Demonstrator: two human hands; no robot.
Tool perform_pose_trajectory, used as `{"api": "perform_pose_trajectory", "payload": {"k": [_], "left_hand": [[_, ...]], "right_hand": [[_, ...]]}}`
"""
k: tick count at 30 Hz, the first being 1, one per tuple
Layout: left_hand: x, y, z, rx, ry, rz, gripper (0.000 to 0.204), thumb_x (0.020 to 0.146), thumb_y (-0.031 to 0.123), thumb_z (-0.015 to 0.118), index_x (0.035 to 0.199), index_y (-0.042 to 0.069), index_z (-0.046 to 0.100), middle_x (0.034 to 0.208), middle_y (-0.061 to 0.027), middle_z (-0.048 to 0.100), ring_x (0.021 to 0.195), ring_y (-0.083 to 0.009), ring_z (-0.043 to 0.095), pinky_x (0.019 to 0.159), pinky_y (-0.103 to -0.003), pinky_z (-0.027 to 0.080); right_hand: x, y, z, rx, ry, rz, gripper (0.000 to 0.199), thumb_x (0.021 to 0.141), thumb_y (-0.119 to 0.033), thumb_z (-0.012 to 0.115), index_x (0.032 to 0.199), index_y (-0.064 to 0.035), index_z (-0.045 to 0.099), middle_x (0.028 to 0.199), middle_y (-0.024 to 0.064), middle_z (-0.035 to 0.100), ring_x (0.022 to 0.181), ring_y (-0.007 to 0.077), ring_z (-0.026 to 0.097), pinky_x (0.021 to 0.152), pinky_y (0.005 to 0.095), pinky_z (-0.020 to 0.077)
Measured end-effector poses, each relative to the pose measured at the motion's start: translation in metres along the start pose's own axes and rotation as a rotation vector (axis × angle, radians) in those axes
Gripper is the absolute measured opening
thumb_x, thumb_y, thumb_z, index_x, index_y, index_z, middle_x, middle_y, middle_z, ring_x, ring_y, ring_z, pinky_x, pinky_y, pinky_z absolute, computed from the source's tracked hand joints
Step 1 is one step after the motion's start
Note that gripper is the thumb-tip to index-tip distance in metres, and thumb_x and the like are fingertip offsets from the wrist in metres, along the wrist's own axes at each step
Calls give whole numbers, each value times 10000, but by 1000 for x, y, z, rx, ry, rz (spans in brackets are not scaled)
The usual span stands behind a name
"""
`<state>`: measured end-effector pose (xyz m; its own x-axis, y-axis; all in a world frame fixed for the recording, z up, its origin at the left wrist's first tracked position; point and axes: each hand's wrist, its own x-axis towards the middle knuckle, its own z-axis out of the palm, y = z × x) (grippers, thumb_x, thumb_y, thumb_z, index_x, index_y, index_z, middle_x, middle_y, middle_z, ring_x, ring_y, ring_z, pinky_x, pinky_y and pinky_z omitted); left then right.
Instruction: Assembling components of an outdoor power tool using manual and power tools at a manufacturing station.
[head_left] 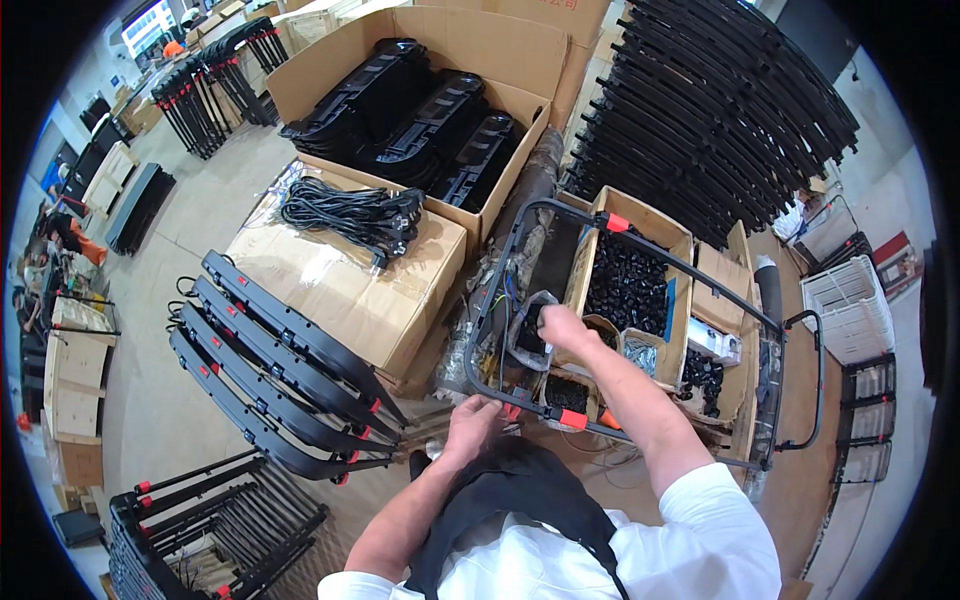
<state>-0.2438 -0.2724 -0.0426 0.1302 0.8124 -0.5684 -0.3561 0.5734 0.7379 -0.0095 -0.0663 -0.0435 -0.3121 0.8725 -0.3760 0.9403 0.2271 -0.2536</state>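
From where I stand, I note a white shirt (500,568) with short, loose sleeves (728,528) under a black apron (500,475), its narrow dark strap (604,549) crossing the white cloth, both forearms (412,508), left hand (474,430) and right hand (564,329) bare.

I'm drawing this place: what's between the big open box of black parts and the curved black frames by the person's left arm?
In the head view, a cardboard box sits between them, with black cables on top.
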Motion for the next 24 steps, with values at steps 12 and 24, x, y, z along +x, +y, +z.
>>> {"api": "perform_pose_trajectory", "payload": {"k": [12, 24], "left_hand": [[0, 1, 2, 0, -23, -1, 143, 1021, 189, 691, 980, 53, 699, 841, -39, 739, 722, -118, 684, 629, -260, 507], [-4, 3, -2, -2, 21, 16, 138, 1017, 151, 682, 964, 23, 690, 835, -39, 709, 701, -121, 664, 621, -272, 538]], "right_hand": [[-17, -10, -2, -31, 176, 12, 189, 862, -79, 637, 1022, 11, 681, 987, 281, 742, 994, 464, 724, 884, 545, 582], [-135, -48, -9, 1070, 154, 182, 428, 916, -163, 762, 1277, 55, 686, 1058, 119, 788, 1003, 221, 740, 910, 359, 576]]}}
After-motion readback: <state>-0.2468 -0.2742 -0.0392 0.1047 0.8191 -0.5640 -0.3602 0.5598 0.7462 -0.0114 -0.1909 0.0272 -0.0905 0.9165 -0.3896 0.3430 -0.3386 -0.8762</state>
